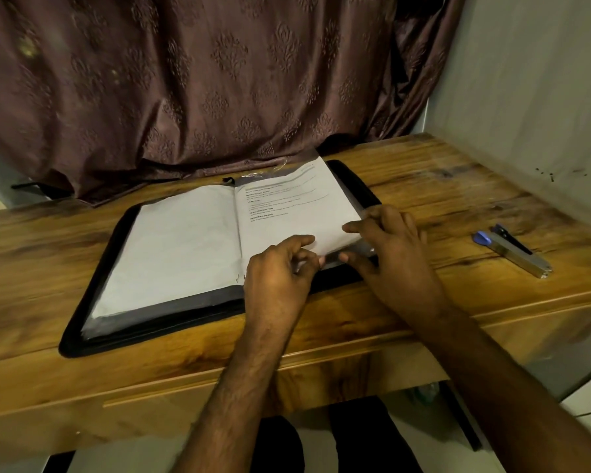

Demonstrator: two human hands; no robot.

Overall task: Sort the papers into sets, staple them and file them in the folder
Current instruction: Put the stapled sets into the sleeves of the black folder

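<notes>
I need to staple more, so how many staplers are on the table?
1. The stapler lies on the table right of the folder, beyond the right hand. None other shows.

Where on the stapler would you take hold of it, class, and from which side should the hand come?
Grip the stapler across its long metal body, near the middle, coming from above with the right hand. It lies flat on the table, right of the folder, with both long sides open; the blue end is narrower, so probably a poorer hold.
</notes>
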